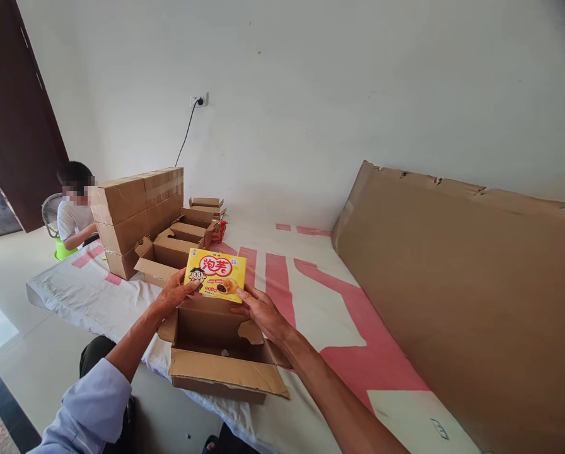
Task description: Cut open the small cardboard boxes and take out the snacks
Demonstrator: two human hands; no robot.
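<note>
Between my two hands is a yellow snack box (pixel 232 268) with a cartoon child and a filled puff printed on its front. My left hand (pixel 173 293) grips its left edge, thumb on the front face. On the right edge, my right hand (pixel 262 311) holds it the same way, thumb at the lower corner. Directly below stands an open cardboard box (pixel 226 371) with its flaps folded out. A small pale spot shows inside it; otherwise its visible interior is bare brown card.
More open cardboard boxes (pixel 165 253) stand in a row behind, with a red packet (pixel 220 231) beside them. Closed cartons (pixel 122 236) are stacked at left, near a seated person (pixel 77 211). A large cardboard sheet (pixel 462 284) leans at right on the cloth-covered table (pixel 396 372).
</note>
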